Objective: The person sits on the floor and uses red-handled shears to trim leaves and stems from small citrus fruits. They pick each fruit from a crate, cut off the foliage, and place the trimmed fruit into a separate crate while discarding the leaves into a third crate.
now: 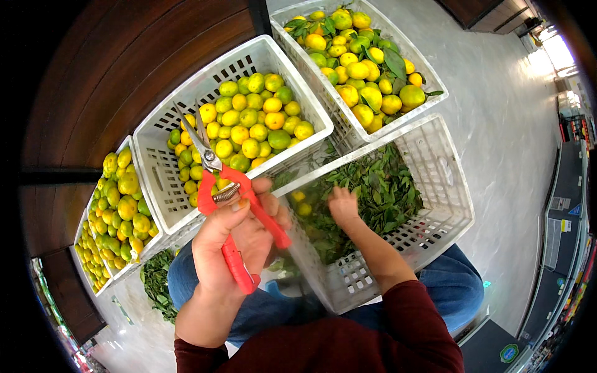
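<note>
My left hand point(214, 248) is raised near the middle of the view, with its thumb and fingers round a pair of red-handled fruit snips point(211, 163). Their slim pointed blades stand a little apart and point away from me, above the middle crate of fruit. My right hand point(344, 206) reaches into the white plastic crate point(438, 168) in front of my knees. Its fingers are curled down among loose green leaves point(388, 186), and their tips are partly hidden. Left of that hand, a few yellow-green mandarins point(301, 204) lie inside the same crate, beside the leaves.
Beyond my left hand stands a white crate point(180, 214) of mandarins without leaves. A farther crate point(435, 93) holds leafy mandarins. More mandarins fill crates point(127, 186) at the left. Cut leaves point(158, 283) lie on the floor by my left knee. Dark wooden panels point(124, 74) stand behind.
</note>
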### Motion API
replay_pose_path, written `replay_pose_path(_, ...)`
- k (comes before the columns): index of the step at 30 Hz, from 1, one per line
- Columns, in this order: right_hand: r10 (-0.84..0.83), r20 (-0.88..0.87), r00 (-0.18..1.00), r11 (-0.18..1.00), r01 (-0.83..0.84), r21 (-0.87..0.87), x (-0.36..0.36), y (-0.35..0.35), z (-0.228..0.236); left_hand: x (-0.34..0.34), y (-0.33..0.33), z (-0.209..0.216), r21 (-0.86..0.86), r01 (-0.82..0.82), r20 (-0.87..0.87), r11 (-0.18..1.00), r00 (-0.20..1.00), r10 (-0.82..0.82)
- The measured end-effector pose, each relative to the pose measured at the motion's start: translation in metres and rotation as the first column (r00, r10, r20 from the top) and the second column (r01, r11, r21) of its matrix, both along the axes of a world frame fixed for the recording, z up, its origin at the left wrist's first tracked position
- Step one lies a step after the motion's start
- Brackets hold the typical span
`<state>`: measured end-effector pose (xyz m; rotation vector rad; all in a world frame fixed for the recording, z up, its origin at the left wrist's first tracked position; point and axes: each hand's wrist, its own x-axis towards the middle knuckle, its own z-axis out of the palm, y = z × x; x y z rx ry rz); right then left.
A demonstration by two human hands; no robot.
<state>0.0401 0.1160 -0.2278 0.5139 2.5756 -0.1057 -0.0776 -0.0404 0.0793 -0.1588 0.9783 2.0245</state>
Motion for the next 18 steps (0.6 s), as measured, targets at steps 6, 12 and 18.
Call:
replay_pose_path(6, -0.106, 0.346, 0.932, 0.977, 0.162, -0.137, 0.017, -0.016, -0.019, 0.001, -0.003, 0.001, -0.051, 0.014, -0.030, 0.999, 0.999, -0.015)
replay_pose_path(12, -0.255, 0.364, 0.896, 0.928, 0.332, -0.169, 0.006, -0.005, -0.019, 0.004, -0.002, 0.001, -0.063, 0.069, -0.001, 0.996, 0.998, -0.069)
replay_pose_path(18, -0.087, 0.075, 0.993, 0.931, 0.108, -0.349, -0.045, -0.066, -0.008, 0.006, 0.002, 0.006, -0.098, 0.055, 0.015, 0.994, 0.998, -0.054)
